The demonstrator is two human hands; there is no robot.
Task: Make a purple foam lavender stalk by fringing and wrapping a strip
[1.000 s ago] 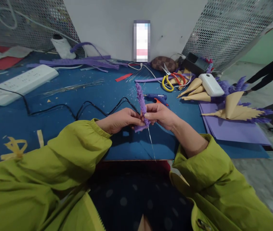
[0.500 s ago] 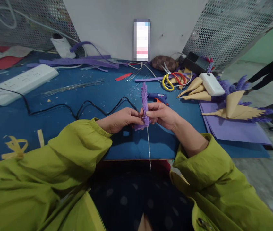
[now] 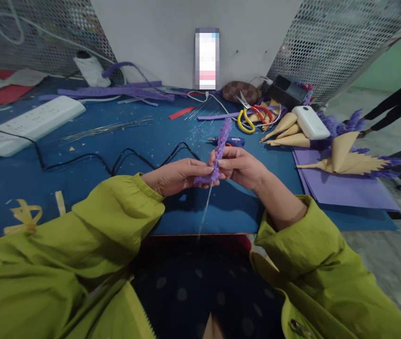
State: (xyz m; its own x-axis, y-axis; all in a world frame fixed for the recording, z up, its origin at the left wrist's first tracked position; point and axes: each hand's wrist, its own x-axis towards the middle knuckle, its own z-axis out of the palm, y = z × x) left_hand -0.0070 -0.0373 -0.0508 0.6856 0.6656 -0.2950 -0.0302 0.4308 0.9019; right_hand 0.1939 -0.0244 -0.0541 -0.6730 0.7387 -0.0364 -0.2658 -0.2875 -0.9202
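Observation:
Between my hands stands a purple paper flower spike [image 3: 222,140], its top leaning to the right. A thin wire stem [image 3: 205,209] runs down from it past the table's front edge. My left hand [image 3: 182,175] is closed at the spike's lower end, pinching a purple paper strip [image 3: 203,180] there. My right hand [image 3: 241,165] grips the spike from the right with thumb and fingers. Just behind the right hand lies a blue glue gun [image 3: 233,141], partly covered by the spike and fingers.
Scissors [image 3: 246,121], brown paper cones [image 3: 288,141] and a white power bank [image 3: 311,123] lie back right. A wrapped flower [image 3: 341,165] rests on purple sheets [image 3: 348,195]. Loose wires [image 3: 108,128], a black cord [image 3: 129,153] and a power strip [image 3: 30,125] occupy the left.
The flower spike's top has tipped to the right and its wire stem has swung to the left. Both hands stay nearly in place.

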